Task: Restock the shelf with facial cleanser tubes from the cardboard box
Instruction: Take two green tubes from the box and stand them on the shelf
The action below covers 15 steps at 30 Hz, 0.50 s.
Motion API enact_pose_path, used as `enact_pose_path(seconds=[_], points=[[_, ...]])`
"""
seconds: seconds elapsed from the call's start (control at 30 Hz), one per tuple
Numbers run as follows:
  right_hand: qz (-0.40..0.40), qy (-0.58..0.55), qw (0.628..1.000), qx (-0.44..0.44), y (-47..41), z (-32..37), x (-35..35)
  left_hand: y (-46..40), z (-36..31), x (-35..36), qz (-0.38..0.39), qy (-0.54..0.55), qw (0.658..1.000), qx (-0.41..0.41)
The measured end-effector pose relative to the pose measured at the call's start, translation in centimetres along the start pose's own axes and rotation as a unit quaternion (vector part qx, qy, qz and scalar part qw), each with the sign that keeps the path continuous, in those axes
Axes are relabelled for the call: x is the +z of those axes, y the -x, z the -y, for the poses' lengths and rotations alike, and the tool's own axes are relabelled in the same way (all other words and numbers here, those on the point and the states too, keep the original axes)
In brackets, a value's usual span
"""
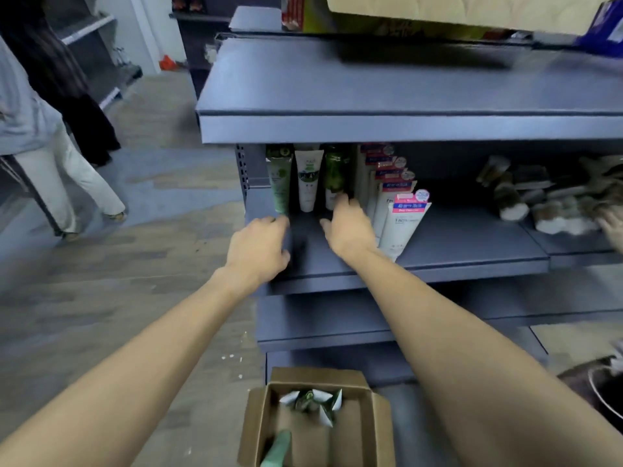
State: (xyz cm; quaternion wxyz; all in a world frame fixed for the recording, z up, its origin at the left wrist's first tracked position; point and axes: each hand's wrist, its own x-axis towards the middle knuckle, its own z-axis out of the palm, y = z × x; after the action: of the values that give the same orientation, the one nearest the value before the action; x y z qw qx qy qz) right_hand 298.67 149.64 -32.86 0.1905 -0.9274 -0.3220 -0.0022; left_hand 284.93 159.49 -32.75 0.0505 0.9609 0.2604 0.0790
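Note:
Three cleanser tubes stand upright at the back left of the blue-grey shelf (pixel 455 241): a light green tube (pixel 279 183), a white tube (pixel 307 183) and a dark green tube (pixel 333 176). My left hand (pixel 259 251) hovers at the shelf's left front, fingers curled near the light green tube's base, holding nothing. My right hand (pixel 350 227) reaches in with fingers spread, fingertips at the dark green tube's base. The open cardboard box (pixel 256 433) sits on the floor below, with several tubes (pixel 313 402) inside and a pale green tube (pixel 278 448) at its front.
A row of white tubes with pink-and-blue labels (pixel 401 224) leans just right of my right hand. Brushes and fluffy items (pixel 526 197) lie further right. An upper shelf board (pixel 404 92) overhangs. A person in pale trousers (pixel 67 176) stands on the left.

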Motion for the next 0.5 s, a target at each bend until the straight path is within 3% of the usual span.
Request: enact_pose_path(seconds=[0.5], points=[[-0.036,-0.011,0.999,-0.037,8.9,0.6,-5.4,4.3,-2.0,-3.7,-0.024,-0.033,0.996,0.083]])
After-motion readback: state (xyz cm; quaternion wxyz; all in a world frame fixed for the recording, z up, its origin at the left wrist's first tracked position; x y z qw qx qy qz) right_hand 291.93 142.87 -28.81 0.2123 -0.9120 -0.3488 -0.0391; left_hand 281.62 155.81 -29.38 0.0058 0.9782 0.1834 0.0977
